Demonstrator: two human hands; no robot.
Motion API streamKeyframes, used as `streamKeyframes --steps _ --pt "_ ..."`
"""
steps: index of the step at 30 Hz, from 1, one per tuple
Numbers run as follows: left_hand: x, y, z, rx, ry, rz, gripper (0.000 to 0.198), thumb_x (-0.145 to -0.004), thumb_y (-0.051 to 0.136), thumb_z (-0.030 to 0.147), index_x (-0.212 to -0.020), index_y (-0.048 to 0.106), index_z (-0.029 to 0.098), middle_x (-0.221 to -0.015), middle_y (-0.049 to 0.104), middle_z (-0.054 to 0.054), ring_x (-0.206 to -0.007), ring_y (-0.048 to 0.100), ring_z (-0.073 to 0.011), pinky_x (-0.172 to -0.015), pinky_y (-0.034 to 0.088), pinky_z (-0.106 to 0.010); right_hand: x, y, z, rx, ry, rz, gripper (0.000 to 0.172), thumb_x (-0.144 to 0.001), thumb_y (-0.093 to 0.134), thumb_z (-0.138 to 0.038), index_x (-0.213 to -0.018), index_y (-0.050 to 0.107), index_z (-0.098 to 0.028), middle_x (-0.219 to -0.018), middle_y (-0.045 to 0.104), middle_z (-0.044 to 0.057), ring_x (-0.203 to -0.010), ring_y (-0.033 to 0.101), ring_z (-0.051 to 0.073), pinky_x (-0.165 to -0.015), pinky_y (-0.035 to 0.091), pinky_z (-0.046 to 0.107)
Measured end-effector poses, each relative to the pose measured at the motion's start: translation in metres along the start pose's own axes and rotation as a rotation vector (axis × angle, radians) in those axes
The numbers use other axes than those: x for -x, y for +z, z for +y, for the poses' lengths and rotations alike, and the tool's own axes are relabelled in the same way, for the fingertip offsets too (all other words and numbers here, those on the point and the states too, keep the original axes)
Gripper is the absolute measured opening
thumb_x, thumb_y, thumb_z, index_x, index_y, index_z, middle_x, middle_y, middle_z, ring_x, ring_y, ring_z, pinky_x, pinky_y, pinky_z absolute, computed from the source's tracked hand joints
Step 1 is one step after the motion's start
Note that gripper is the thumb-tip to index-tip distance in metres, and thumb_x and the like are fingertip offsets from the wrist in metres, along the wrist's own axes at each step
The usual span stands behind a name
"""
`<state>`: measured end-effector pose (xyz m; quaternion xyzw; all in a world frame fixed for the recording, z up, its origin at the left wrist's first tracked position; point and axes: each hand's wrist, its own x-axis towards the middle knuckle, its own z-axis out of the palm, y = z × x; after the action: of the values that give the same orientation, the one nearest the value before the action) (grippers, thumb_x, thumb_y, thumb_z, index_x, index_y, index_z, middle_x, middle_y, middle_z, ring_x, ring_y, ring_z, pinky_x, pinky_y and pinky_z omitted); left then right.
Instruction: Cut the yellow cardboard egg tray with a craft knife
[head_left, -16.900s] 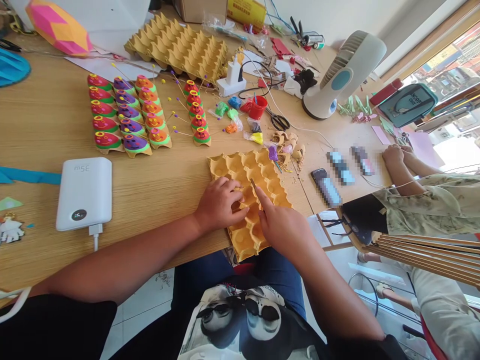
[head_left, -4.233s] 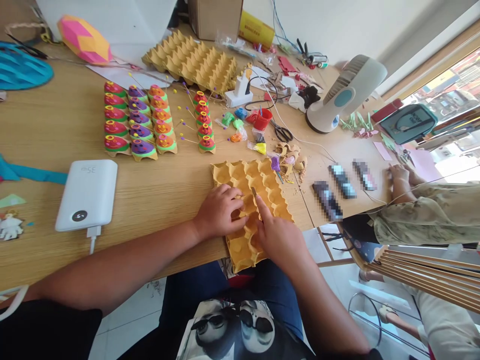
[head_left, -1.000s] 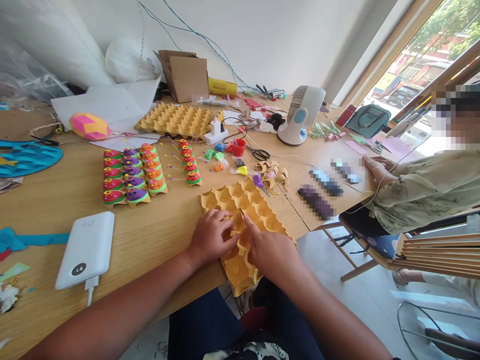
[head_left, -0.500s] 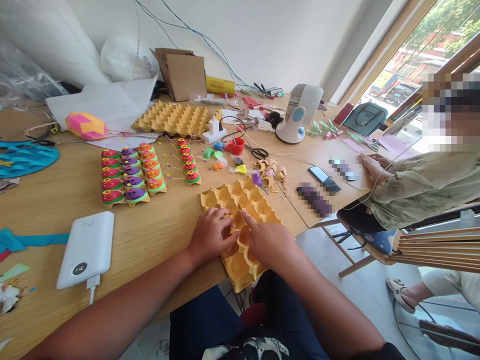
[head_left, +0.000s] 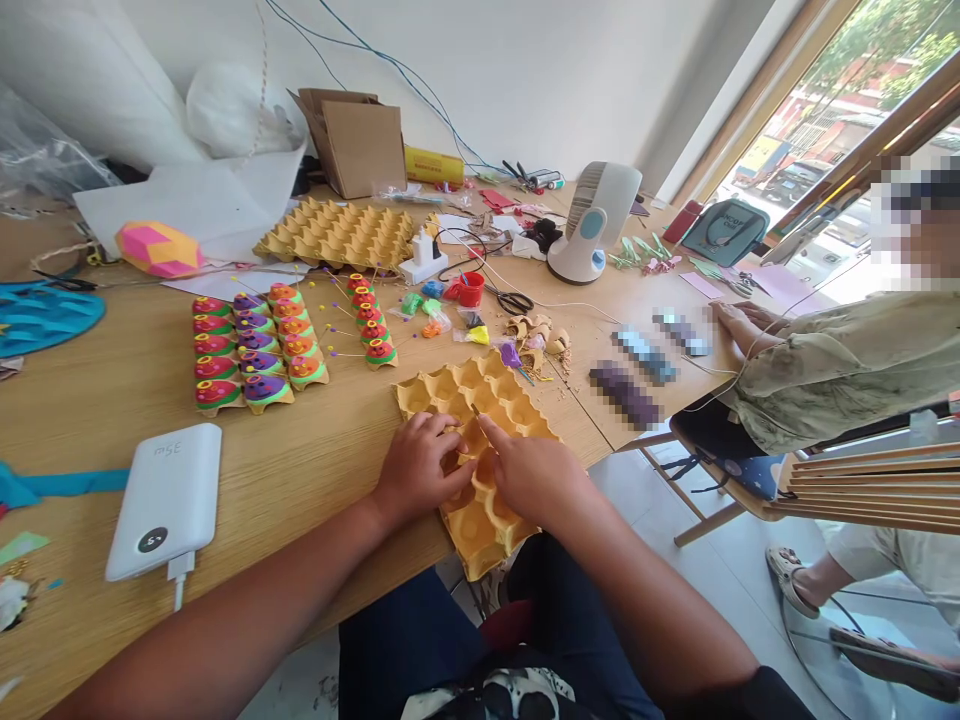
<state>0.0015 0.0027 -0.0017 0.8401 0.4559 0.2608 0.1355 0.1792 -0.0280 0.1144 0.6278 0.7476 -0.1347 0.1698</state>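
A yellow moulded egg tray [head_left: 442, 385] lies at the table's front edge, its near end jutting out over my lap. My left hand [head_left: 424, 465] rests on its left side with fingers spread and slightly bent, thumb toward the middle. My right hand [head_left: 536, 480] is on the right half, index finger stretched forward, the other fingers curled under. A thin dark tip pokes out just past that index finger; the rest of what this hand holds is hidden. Painted egg-cup pieces [head_left: 259, 345] in red, purple and orange stand in rows to the left, with a separate red strip [head_left: 375, 330] beside them.
A white power bank [head_left: 165, 500] with a cable lies at left. Beyond the tray are torn tray scraps [head_left: 540, 335], scissors [head_left: 514, 300], a red cup [head_left: 471, 289], another egg tray [head_left: 337, 232] and a fan [head_left: 596, 220]. A person [head_left: 817, 345] sits at right.
The whole view has shifted slightly, so things on the table appear a little further left. Both hands keep nearly the same place on the egg tray.
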Motion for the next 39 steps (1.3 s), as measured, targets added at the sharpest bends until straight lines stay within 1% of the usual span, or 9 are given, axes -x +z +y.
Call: streamKeyframes --steps 5,10,13,17,20,28,30,35,39 --pt "0.0 0.0 -0.001 0.002 0.01 -0.006 0.023 -0.087 0.066 0.046 -0.088 0.073 0.024 -0.12 0.068 -0.007 -0.11 0.057 -0.0302 -0.096 0.046 -0.048 -0.011 -0.003 -0.006 0.0 -0.003 -0.027 0.068 -0.104 0.041 -0.031 -0.168 0.021 -0.023 -0.11 0.079 0.013 -0.102 0.076 0.029 -0.074 0.055 0.034" --pt "0.001 -0.001 0.001 -0.014 0.009 -0.011 0.025 -0.088 0.066 0.047 -0.087 0.072 0.023 -0.123 0.068 -0.007 -0.111 0.057 -0.0297 -0.097 0.046 -0.048 0.007 0.011 0.0 0.004 0.018 0.012 0.066 -0.106 0.038 -0.035 -0.168 0.02 -0.027 -0.101 0.08 0.012 -0.087 0.077 0.03 -0.065 0.055 0.035" --pt "0.001 -0.001 0.001 -0.012 0.005 -0.017 0.024 -0.088 0.066 0.046 -0.087 0.071 0.023 -0.123 0.068 -0.007 -0.111 0.056 -0.03 -0.097 0.046 -0.048 0.013 0.017 0.003 0.003 0.0 0.037 0.067 -0.105 0.038 -0.033 -0.168 0.019 -0.028 -0.1 0.08 0.011 -0.084 0.077 0.03 -0.063 0.055 0.035" --pt "0.0 -0.001 0.0 0.0 0.014 -0.023 0.024 -0.087 0.065 0.047 -0.087 0.072 0.023 -0.123 0.068 -0.007 -0.111 0.056 -0.0303 -0.098 0.046 -0.049 0.002 0.01 0.0 -0.009 -0.01 0.028 0.065 -0.104 0.04 -0.032 -0.167 0.025 -0.026 -0.106 0.08 0.012 -0.092 0.077 0.03 -0.067 0.055 0.034" --pt "0.0 -0.001 -0.001 0.003 0.021 -0.023 0.027 -0.089 0.064 0.049 -0.089 0.073 0.024 -0.122 0.068 -0.007 -0.111 0.056 -0.0303 -0.096 0.046 -0.049 -0.005 0.006 -0.002 -0.02 -0.004 0.021 0.065 -0.104 0.04 -0.033 -0.167 0.025 -0.025 -0.109 0.08 0.012 -0.097 0.077 0.03 -0.07 0.054 0.034" --pt "0.001 0.001 0.0 -0.004 0.016 -0.005 0.025 -0.088 0.065 0.047 -0.087 0.071 0.023 -0.123 0.068 -0.007 -0.112 0.056 -0.0304 -0.097 0.046 -0.049 0.013 0.018 0.006 -0.015 0.003 0.043 0.066 -0.105 0.036 -0.032 -0.168 0.018 -0.03 -0.104 0.08 0.01 -0.091 0.077 0.031 -0.066 0.054 0.035" --pt "0.001 0.001 0.0 -0.005 0.012 -0.011 0.025 -0.088 0.065 0.047 -0.086 0.071 0.023 -0.123 0.068 -0.007 -0.112 0.056 -0.0304 -0.097 0.046 -0.049 0.012 0.014 0.005 -0.009 -0.003 0.027 0.066 -0.105 0.037 -0.031 -0.168 0.018 -0.028 -0.104 0.08 0.01 -0.091 0.077 0.031 -0.067 0.054 0.035" --pt "0.0 -0.001 0.001 0.004 0.014 -0.017 0.026 -0.089 0.064 0.048 -0.088 0.073 0.024 -0.121 0.068 -0.007 -0.111 0.056 -0.0304 -0.096 0.046 -0.048 -0.004 0.003 -0.005 -0.008 -0.002 -0.028 0.071 -0.102 0.044 -0.03 -0.168 0.019 -0.023 -0.106 0.08 0.013 -0.095 0.077 0.03 -0.069 0.056 0.035" --pt "0.001 -0.001 0.001 0.0 0.023 -0.012 0.027 -0.089 0.064 0.049 -0.09 0.074 0.024 -0.121 0.068 -0.008 -0.11 0.057 -0.0306 -0.095 0.046 -0.048 -0.005 0.007 -0.008 -0.005 0.016 0.0 0.072 -0.102 0.045 -0.029 -0.168 0.018 -0.023 -0.103 0.08 0.013 -0.093 0.078 0.03 -0.069 0.056 0.034"
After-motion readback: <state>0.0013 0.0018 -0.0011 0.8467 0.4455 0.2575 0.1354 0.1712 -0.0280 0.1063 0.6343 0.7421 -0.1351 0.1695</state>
